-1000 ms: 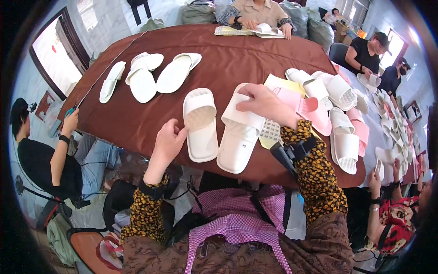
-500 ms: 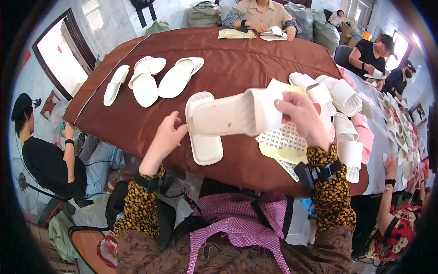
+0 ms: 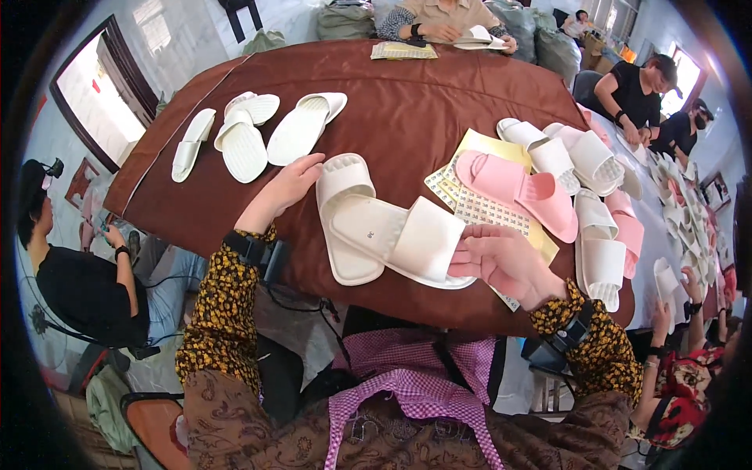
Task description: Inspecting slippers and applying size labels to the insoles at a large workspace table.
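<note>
It was a small workshop for slippers: a big table [image 3: 407,86] under brown cloth carried rows of white slippers [image 3: 243,141] and pink slippers [image 3: 517,188] beside label sheets [image 3: 486,207], with workers seated around it.

We see cream slippers [image 3: 392,235], a pink slipper [image 3: 517,192], yellow sheets [image 3: 489,145], a brown cloth [image 3: 407,94], yellow-flowered dark sleeves [image 3: 223,313] and a purple-checked apron [image 3: 407,392].

White rectangular sheets of small printed stickers [image 3: 492,210] lie fanned over a yellow paper sheet [image 3: 486,146] right of centre on the brown-covered worktop [image 3: 407,94], partly under a pink slipper. A thin paper booklet [image 3: 401,50] lies at the far edge.
</note>
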`<state>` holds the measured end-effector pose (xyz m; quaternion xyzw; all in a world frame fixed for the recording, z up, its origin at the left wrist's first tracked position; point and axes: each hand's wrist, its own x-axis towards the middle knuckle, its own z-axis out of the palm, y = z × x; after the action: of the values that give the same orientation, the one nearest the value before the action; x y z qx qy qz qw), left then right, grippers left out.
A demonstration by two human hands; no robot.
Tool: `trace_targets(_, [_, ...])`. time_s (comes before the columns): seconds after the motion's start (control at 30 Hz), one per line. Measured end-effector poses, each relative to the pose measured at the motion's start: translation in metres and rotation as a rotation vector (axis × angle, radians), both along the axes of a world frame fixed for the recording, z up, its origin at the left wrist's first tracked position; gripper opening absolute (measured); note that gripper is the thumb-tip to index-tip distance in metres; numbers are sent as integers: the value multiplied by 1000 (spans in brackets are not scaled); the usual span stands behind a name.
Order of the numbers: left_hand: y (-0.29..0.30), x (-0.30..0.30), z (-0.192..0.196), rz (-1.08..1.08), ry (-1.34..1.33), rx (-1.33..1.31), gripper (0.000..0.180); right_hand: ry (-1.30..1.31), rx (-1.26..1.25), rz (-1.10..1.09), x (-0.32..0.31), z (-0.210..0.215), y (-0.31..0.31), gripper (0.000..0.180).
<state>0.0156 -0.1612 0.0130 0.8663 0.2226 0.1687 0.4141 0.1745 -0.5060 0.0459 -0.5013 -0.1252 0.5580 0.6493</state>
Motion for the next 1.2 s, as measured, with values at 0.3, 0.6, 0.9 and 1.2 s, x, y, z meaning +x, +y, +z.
trace_targets(0.3, [-4, 0, 1, -6, 203, -97, 42, 213, 243, -58, -43, 13, 7, 34])
trace_targets(0.6, [-32, -11, 3, 177, -5, -350, 40, 147, 277, -148, -43, 2, 33, 34])
trace_targets(0.9, [-23, -7, -13, 185, -10, -394, 31, 87, 296, -150, -39, -11, 57, 25])
trace_targets(1.2, [-24, -4, -18, 144, -54, -440, 26, 88, 284, -205, -39, -16, 62, 24])
